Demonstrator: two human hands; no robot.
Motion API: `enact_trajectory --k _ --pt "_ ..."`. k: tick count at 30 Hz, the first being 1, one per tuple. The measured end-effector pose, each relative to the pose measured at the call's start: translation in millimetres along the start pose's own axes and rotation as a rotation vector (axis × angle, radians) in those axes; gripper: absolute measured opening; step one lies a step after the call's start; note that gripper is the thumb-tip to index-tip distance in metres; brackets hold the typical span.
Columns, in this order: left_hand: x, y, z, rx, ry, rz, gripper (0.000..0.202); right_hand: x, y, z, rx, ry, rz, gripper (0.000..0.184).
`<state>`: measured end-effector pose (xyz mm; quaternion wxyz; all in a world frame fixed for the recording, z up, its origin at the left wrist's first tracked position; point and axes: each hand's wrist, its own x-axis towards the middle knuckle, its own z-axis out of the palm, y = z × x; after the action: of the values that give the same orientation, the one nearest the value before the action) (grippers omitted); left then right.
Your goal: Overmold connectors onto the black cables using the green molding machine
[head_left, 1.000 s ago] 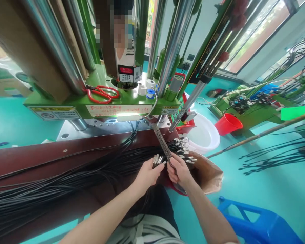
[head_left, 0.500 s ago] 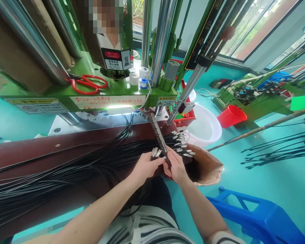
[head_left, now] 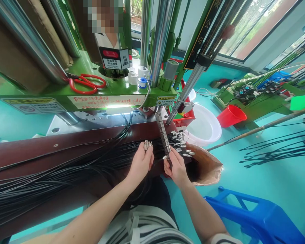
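My left hand (head_left: 141, 163) is closed round a small bunch of black cables whose metal plug ends (head_left: 147, 145) stick up above its fingers. My right hand (head_left: 176, 166) grips the near end of a long narrow metal strip (head_left: 164, 135) that runs up toward the green press (head_left: 112, 95). One metal plug sits at the strip beside my right thumb. A thick bundle of black cables (head_left: 53, 176) lies along the dark red bench (head_left: 27, 152). More plug-tipped cable ends (head_left: 180, 142) fan out just right of the strip.
Red scissors (head_left: 85, 84) and tape rolls (head_left: 137, 76) lie on the press deck. A person stands behind the press. A brown paper bag (head_left: 208, 167), a white basin (head_left: 205, 127), a red bucket (head_left: 231, 115) and a blue plastic stool (head_left: 254, 220) stand to the right.
My left hand has drawn away to the left and upward with its bunch of plugs, leaving a gap to my right hand. The strip has shifted slightly upward toward the press.
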<state>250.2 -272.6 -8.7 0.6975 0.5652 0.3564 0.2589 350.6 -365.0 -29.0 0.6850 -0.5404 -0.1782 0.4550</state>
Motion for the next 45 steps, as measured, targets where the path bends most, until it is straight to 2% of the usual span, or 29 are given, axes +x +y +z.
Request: enact_trajectory --k 2,5,8,17,20,24,26,28,30,32,34,36,39,42,45 --pt "2 0 1.1 -0.016 -0.010 -0.057 0.022 -1 0 0 -0.001 0.008 -0.003 0.046" --pt "4 -1 3.2 -0.001 -0.119 -0.165 0.027 -1 -1 1 -0.035 -0.005 0.009 0.049" --pt "5 0 3.7 0.000 -0.173 -0.230 0.027 0 -2 1 -0.061 -0.034 0.016 0.053" --pt "5 11 -3.2 -0.007 -0.262 -0.298 0.023 1 -2 -5 -0.084 -0.074 0.033 0.052" --pt "6 8 -4.5 0.009 -0.271 -0.270 0.022 1 -1 -4 -0.146 -0.079 0.013 0.056" --pt "7 4 -7.2 0.108 -0.261 -0.119 0.021 0 1 -1 -0.259 -0.074 -0.061 0.054" --pt "8 5 -9.8 0.131 -0.240 -0.063 0.024 0 1 0 -0.257 -0.068 -0.051 0.053" --pt "9 8 -12.9 0.083 -0.159 0.000 0.026 0 2 0 -0.215 -0.047 -0.017 0.051" --pt "11 14 -15.5 -0.029 -0.028 0.039 0.025 0 3 -2 -0.167 -0.035 0.001 0.049" --pt "11 19 -16.2 -0.150 0.053 0.011 0.025 0 3 -4 -0.134 -0.038 -0.003 0.049" --pt "11 20 -14.6 -0.200 0.036 -0.067 0.026 0 2 -6 -0.121 -0.055 -0.004 0.048" --pt "11 17 -11.6 -0.160 -0.032 -0.113 0.026 0 1 -7 -0.121 -0.072 0.001 0.048" --pt "13 6 -8.3 0.006 -0.082 -0.071 0.024 0 0 -8 -0.122 -0.096 0.005 0.048" --pt "15 -2 -8.0 0.148 -0.072 -0.014 0.021 1 -1 -9 -0.124 -0.116 0.008 0.048" --pt "16 -4 -8.6 0.196 -0.057 0.004 0.020 2 -1 -10 -0.132 -0.126 0.017 0.050"
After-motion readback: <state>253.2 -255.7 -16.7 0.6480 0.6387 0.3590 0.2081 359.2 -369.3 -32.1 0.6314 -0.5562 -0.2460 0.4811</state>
